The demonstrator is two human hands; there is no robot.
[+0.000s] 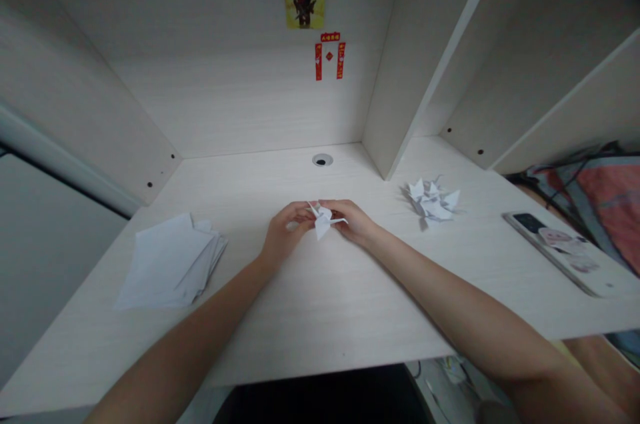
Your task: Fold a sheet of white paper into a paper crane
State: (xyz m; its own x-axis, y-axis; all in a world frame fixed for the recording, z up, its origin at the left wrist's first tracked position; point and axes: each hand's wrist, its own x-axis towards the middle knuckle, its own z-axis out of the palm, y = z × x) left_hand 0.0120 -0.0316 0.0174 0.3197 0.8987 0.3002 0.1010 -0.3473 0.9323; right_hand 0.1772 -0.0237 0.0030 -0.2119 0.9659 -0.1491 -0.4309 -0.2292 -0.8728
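A folded white paper crane [324, 223] is held between my two hands, just above the middle of the desk. My left hand [287, 227] pinches it from the left with thumb and fingers. From the right, my right hand [353, 219] grips its other side, fingers curled behind the paper. The crane's wings and thin pointed ends stick out between the hands. Part of its far side is hidden by my fingers. To the right lies a cluster of folded white paper cranes [433, 201]. A stack of white paper sheets [167, 261] rests on the left.
A phone [573, 251] lies at the right of the desk [320, 317], near a red and grey cloth [610, 201]. A round cable hole [323, 160] sits at the back. An upright shelf panel [420, 64] stands behind the crane cluster.
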